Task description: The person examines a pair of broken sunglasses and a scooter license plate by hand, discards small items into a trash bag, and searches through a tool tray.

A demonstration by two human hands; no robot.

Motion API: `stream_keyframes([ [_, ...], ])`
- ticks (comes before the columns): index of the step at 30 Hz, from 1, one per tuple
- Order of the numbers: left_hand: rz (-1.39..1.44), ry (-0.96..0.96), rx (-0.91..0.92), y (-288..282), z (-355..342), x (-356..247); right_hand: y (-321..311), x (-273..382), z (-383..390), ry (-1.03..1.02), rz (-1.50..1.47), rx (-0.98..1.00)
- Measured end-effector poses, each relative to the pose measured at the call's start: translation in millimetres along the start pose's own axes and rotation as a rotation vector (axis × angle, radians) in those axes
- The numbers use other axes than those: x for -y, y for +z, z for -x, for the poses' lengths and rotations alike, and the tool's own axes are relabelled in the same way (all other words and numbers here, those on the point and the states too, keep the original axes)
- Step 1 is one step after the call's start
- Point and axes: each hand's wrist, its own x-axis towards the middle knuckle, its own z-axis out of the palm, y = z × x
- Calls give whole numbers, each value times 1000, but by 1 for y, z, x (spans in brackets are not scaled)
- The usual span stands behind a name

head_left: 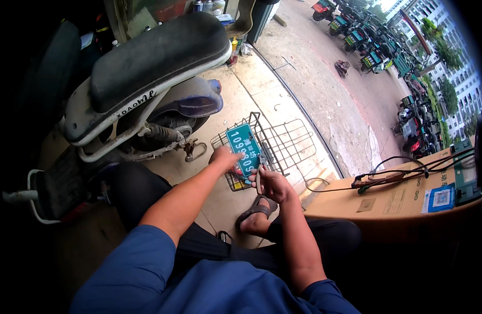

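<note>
We note a wire basket (255, 119); over it, a rectangular teal licence plate (242, 142), white-lettered. Our left hand (225, 157) grips its left side, thumb on the face; our right hand (275, 184) closes its fingers around a plier-like tool (258, 180).

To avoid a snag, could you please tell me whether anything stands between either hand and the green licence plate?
Nothing visible blocks the left hand, which touches the green licence plate. Between the right hand and the plate's right edge is its plier-like tool.
</note>
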Motion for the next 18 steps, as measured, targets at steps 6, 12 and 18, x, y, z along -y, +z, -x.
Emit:
stream_keyframes([
  [6,-36,-26,18,-5,5,-7,-8,15,5,189,-144,45],
  [12,-201,19,-4,-3,-14,9,37,16,12,182,-199,-76],
  [18,-426,-4,-89,-2,0,-8,22,14,0,249,-106,-159],
])
